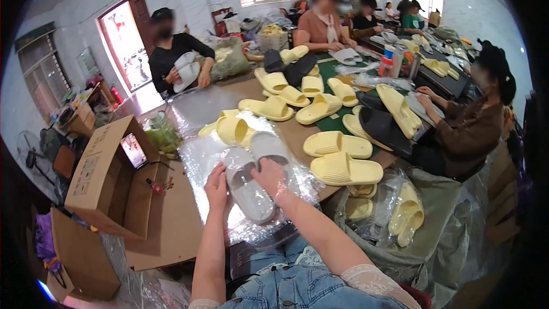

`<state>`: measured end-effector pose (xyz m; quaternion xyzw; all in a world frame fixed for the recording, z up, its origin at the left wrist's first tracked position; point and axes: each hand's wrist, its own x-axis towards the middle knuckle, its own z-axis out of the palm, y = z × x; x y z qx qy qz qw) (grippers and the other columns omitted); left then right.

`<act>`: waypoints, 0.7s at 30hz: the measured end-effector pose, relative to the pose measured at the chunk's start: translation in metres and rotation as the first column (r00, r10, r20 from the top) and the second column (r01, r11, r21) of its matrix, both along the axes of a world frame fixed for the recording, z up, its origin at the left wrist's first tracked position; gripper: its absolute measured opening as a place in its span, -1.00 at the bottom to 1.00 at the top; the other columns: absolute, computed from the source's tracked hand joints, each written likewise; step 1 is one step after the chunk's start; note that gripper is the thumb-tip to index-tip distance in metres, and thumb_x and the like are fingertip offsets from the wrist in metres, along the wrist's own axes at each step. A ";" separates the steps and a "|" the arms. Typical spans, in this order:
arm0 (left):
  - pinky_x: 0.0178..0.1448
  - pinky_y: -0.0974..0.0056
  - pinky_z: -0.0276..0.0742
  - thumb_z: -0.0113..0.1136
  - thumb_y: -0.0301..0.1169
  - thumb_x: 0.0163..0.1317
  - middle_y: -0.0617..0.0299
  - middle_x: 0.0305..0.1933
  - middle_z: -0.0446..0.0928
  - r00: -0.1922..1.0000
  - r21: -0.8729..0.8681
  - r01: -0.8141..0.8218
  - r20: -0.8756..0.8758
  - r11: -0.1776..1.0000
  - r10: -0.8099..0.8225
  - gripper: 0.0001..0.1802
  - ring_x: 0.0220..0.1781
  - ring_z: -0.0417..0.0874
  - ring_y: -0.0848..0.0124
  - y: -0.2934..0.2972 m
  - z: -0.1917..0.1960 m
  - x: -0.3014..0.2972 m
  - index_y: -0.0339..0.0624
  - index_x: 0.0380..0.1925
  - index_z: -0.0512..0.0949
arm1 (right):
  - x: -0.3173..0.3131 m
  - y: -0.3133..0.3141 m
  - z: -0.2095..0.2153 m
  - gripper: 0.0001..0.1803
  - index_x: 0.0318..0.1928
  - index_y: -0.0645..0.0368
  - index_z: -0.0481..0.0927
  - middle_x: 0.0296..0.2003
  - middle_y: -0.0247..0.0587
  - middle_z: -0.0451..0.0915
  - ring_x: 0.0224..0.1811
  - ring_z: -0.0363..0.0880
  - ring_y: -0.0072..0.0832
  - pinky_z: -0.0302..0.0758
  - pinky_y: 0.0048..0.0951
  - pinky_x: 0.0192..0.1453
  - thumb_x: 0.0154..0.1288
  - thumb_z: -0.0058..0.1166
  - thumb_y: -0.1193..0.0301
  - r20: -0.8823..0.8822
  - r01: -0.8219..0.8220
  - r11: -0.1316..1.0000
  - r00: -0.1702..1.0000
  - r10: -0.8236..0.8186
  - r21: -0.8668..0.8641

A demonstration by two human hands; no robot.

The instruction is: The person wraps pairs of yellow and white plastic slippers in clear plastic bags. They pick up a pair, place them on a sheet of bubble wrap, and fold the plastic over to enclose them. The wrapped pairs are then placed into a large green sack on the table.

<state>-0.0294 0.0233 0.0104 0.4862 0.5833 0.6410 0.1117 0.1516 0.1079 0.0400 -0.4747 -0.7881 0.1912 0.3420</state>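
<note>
Lying between the hands [215,187] [270,177], grey slipper [253,203]

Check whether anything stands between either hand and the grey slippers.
No solid object visibly does: the left hand is at the left side of the grey slippers, the right hand over them. Clear plastic surrounds them; whether film separates fingers from slippers, I cannot tell. Yellow slippers lie beyond, not between.

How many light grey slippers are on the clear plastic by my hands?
2. One light grey slide slipper lies between your left hand and right hand; the other light grey slipper sits just beyond the right hand. More may be hidden.
</note>
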 end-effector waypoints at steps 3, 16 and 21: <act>0.41 0.22 0.36 0.09 -0.53 0.34 -0.02 0.21 0.58 0.999 -0.035 -0.021 -0.042 0.999 0.020 -0.72 0.30 0.53 0.23 0.002 0.006 0.009 -0.30 0.00 0.65 | 0.005 0.003 -0.004 -0.57 -0.26 0.26 0.56 -0.32 0.12 0.63 -0.23 0.65 0.05 0.53 0.02 -0.09 0.23 0.14 0.08 0.010 0.011 0.999 1.000 -0.011 0.044; 0.41 0.22 0.35 0.10 -0.54 0.33 0.01 0.20 0.58 1.000 -0.028 -0.016 0.012 0.999 0.016 -0.73 0.30 0.53 0.23 0.002 0.008 0.007 -0.28 -0.01 0.66 | 0.000 0.005 -0.006 -0.57 -0.31 0.26 0.57 -0.34 0.11 0.63 -0.25 0.64 0.05 0.54 0.00 -0.08 0.22 0.14 0.07 0.025 0.017 0.999 1.000 -0.018 0.031; 0.41 0.23 0.35 0.10 -0.54 0.33 0.02 0.22 0.57 1.000 -0.026 -0.008 -0.006 1.000 0.008 -0.72 0.31 0.53 0.24 0.000 0.006 0.005 -0.25 0.00 0.65 | 0.001 0.006 -0.007 -0.58 -0.31 0.26 0.57 -0.33 0.11 0.63 -0.24 0.64 0.05 0.54 0.00 -0.08 0.21 0.15 0.08 0.024 0.005 0.999 1.000 -0.006 0.047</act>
